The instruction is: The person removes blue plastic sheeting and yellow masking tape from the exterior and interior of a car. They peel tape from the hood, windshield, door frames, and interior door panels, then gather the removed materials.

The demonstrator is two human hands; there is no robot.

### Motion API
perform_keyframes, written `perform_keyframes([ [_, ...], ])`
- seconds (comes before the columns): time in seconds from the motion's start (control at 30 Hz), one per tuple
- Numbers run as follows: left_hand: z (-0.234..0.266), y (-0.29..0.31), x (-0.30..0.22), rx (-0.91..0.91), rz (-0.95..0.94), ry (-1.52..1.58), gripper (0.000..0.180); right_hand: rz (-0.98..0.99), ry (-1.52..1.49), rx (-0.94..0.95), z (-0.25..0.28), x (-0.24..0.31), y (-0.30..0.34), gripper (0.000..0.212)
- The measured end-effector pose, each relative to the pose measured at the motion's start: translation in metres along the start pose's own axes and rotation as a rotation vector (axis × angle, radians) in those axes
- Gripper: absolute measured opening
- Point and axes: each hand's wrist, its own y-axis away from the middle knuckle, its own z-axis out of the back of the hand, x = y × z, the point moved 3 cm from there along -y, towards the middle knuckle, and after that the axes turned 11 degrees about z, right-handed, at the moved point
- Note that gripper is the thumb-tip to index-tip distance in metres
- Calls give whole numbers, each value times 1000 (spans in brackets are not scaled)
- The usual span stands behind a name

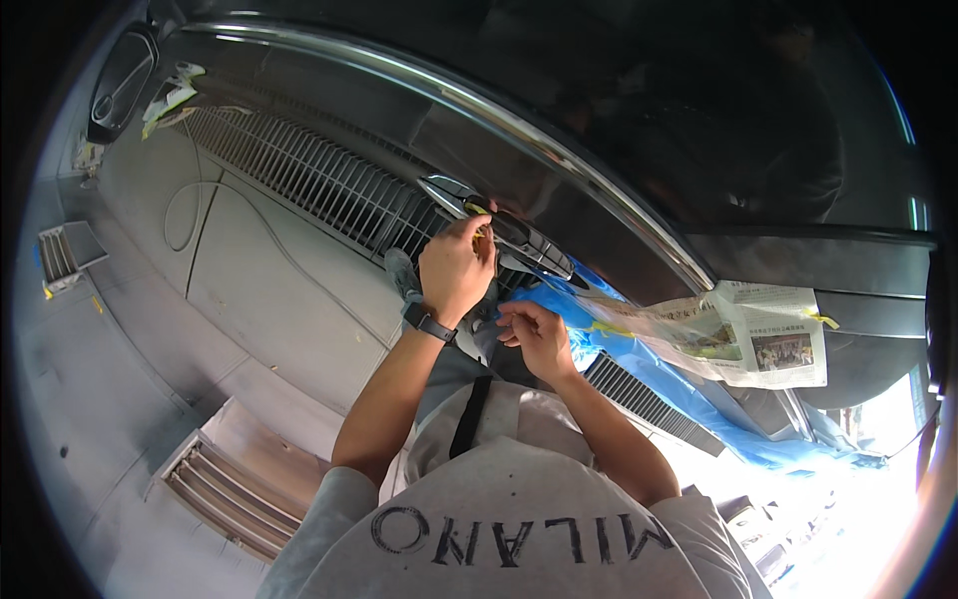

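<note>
A chrome car door handle [519,240] stands out from the dark door panel [469,130]. My left hand [459,265], with a dark watch on its wrist, is at the handle's left part, its fingers pinched on a bit of yellow masking tape [479,212]. Those fingers hide part of the handle and tape. My right hand [544,344] hovers lower and to the right, apart from the handle. Its fingers are loosely bent and spaced, with nothing visible in them. Blue plastic sheeting [639,369] hangs along the car just beyond it.
Taped newspaper [738,334] covers part of the car at right. A chrome trim strip [479,105] crosses the door; a side mirror [122,85] sits far left. Below runs a floor grating [309,165]. A thin hose [254,215] and a slatted lamp-like unit [235,489] are on the left.
</note>
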Motion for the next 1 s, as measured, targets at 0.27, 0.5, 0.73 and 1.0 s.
perform_keyframes([
  [0.27,16,-24,-18,554,-25,-601,51,-52,-523,-192,-23,-41,-58,28],
  [0.5,-4,-45,13,883,-87,-669,37,23,-878,-29,-52,-58,-98,26],
  [0.73,-5,-49,22,873,-101,-653,37,108,-1115,68,-64,-45,-123,46],
  [1.0,29,-22,-15,615,-287,-349,57,142,-306,-34,-65,-47,-123,26],
])
